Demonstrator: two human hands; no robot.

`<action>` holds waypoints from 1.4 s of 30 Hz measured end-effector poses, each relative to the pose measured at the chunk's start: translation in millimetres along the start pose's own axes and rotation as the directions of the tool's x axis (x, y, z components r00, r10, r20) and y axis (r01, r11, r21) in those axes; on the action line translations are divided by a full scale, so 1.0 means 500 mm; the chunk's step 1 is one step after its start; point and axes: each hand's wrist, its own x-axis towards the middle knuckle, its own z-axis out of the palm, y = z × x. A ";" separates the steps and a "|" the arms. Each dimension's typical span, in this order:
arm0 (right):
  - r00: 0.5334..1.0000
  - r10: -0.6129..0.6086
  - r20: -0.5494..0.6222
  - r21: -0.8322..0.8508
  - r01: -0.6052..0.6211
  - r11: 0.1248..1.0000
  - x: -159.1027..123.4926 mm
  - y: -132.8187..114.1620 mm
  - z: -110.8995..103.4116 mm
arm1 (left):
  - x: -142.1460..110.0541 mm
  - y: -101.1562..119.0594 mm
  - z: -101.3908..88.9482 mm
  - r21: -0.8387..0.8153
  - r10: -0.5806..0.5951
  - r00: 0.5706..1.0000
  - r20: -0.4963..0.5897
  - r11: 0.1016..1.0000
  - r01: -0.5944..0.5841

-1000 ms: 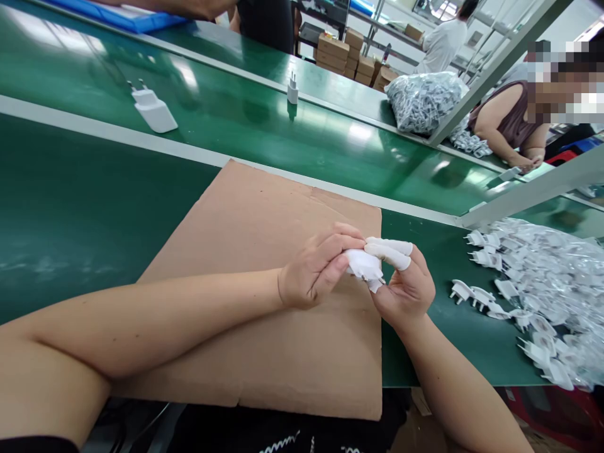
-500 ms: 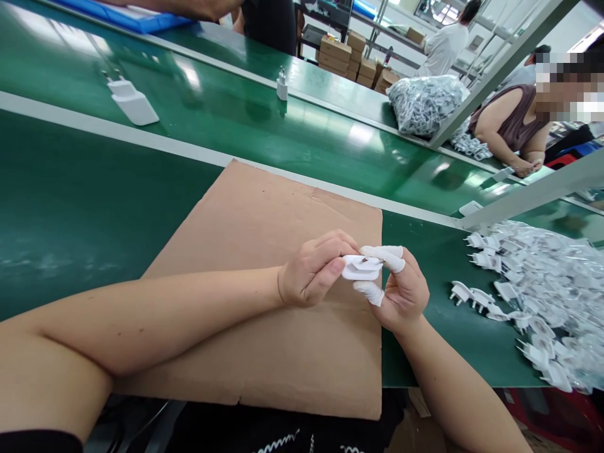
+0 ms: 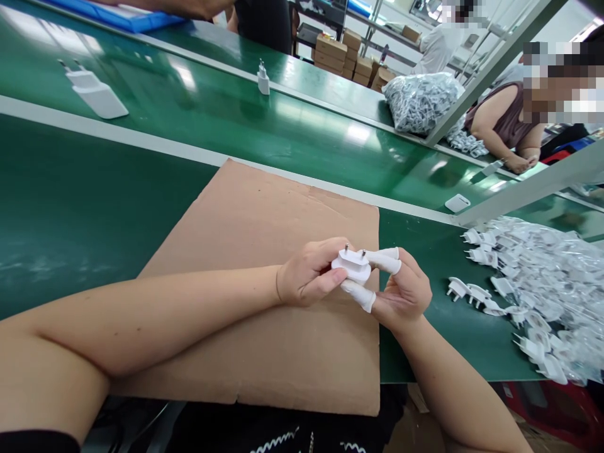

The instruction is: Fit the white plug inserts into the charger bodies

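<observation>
A white two-pin plug piece (image 3: 352,267) is held between my two hands above a brown cardboard sheet (image 3: 264,226). Its two metal pins point up and away from me. My left hand (image 3: 312,274) pinches its left side, with the thumb on the near face. My right hand (image 3: 399,286) grips the right side; white covers sit on its thumb and fingers. To the right of my right hand, several similar white plug pieces (image 3: 479,294) lie loose on the green table.
A clear bag of plug pieces (image 3: 561,270) spills at the right. Beyond a pale rail, white chargers (image 3: 100,94) stand on the green conveyor belt (image 3: 321,119). Another full bag (image 3: 425,100) lies across it, near a slanted metal post (image 3: 500,69). Co-workers sit on the far side.
My hands have turned the plug piece so its pins now point upward, and shifted it slightly left. The chargers on the belt have moved left.
</observation>
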 end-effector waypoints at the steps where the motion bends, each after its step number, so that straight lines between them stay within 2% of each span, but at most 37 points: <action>1: 1.000 0.004 -0.002 -0.003 -0.004 1.000 -0.001 0.000 0.000 | -0.001 0.000 0.000 -0.014 -0.018 1.000 0.001 1.000 0.018; 6: 1.000 0.025 -0.014 0.008 -0.025 1.000 -0.004 0.003 0.002 | -0.005 0.000 0.004 -0.095 -0.074 0.997 -0.017 0.993 0.072; 8: 0.998 0.061 -0.011 0.019 -0.061 0.998 -0.005 0.011 0.004 | -0.005 -0.003 0.008 -0.191 -0.177 0.984 0.002 0.966 0.174; 10: 0.992 0.127 -0.001 0.029 -0.127 0.992 -0.007 0.023 0.008 | -0.002 -0.007 0.011 -0.303 -0.364 0.930 0.043 0.883 0.359; 12: 0.979 0.206 0.007 0.038 -0.206 0.978 -0.011 0.040 0.014 | 0.004 -0.011 0.012 -0.367 -0.547 0.834 0.074 0.762 0.533; 13: 0.971 0.240 0.011 0.043 -0.240 0.970 -0.014 0.050 0.018 | 0.007 -0.014 0.012 -0.377 -0.614 0.786 0.076 0.712 0.593; 15: 0.960 0.280 0.022 0.058 -0.280 0.958 -0.022 0.068 0.026 | 0.012 -0.019 0.010 -0.375 -0.690 0.722 0.057 0.655 0.656; 17: 0.951 0.306 0.054 0.075 -0.309 0.948 -0.031 0.083 0.032 | 0.011 -0.025 0.010 -0.357 -0.725 0.688 0.034 0.634 0.686; 20: 0.920 0.374 0.121 0.042 -0.381 0.924 -0.037 0.101 0.030 | 0.005 -0.034 0.011 -0.356 -0.749 0.662 -0.034 0.628 0.692; 23: 0.862 0.496 0.105 -0.152 -0.479 0.865 -0.028 0.127 0.002 | 0.004 -0.041 0.012 -0.412 -0.782 0.608 -0.137 0.603 0.683; 26: 0.770 0.636 -0.053 -0.356 -0.610 0.708 -0.013 0.172 -0.052 | 0.013 -0.043 0.015 -0.427 -0.798 0.575 -0.181 0.590 0.685; 29: 0.589 0.758 -0.280 -0.480 -0.770 0.421 -0.009 0.226 -0.115 | 0.020 -0.041 0.022 -0.367 -0.809 0.564 -0.164 0.581 0.727; 33: 0.316 0.750 -0.582 -0.491 -0.871 -0.014 -0.026 0.285 -0.180 | 0.031 -0.044 0.022 -0.298 -0.824 0.539 -0.174 0.566 0.769; 35: 0.193 0.772 -0.605 -0.455 -0.880 -0.136 -0.036 0.303 -0.198 | 0.045 -0.059 0.007 -0.260 -0.806 0.550 -0.219 0.591 0.763; 36: 0.159 0.798 -0.582 -0.453 -0.878 -0.156 -0.039 0.308 -0.203 | 0.055 -0.072 -0.007 -0.225 -0.788 0.564 -0.246 0.612 0.758; 37: 0.147 0.824 -0.547 -0.463 -0.873 -0.151 -0.042 0.311 -0.205 | 0.068 -0.088 -0.025 -0.179 -0.765 0.582 -0.276 0.635 0.751; 38: 0.159 0.845 -0.510 -0.480 -0.868 -0.126 -0.043 0.312 -0.205 | 0.082 -0.108 -0.047 -0.122 -0.739 0.599 -0.307 0.655 0.746; 40: 0.226 0.867 -0.444 -0.521 -0.853 -0.044 -0.042 0.309 -0.199 | 0.111 -0.154 -0.100 0.034 -0.686 0.620 -0.381 0.660 0.751; 42: 0.288 0.876 -0.386 -0.552 -0.834 0.031 -0.040 0.302 -0.191 | 0.138 -0.197 -0.158 0.226 -0.634 0.626 -0.454 0.598 0.769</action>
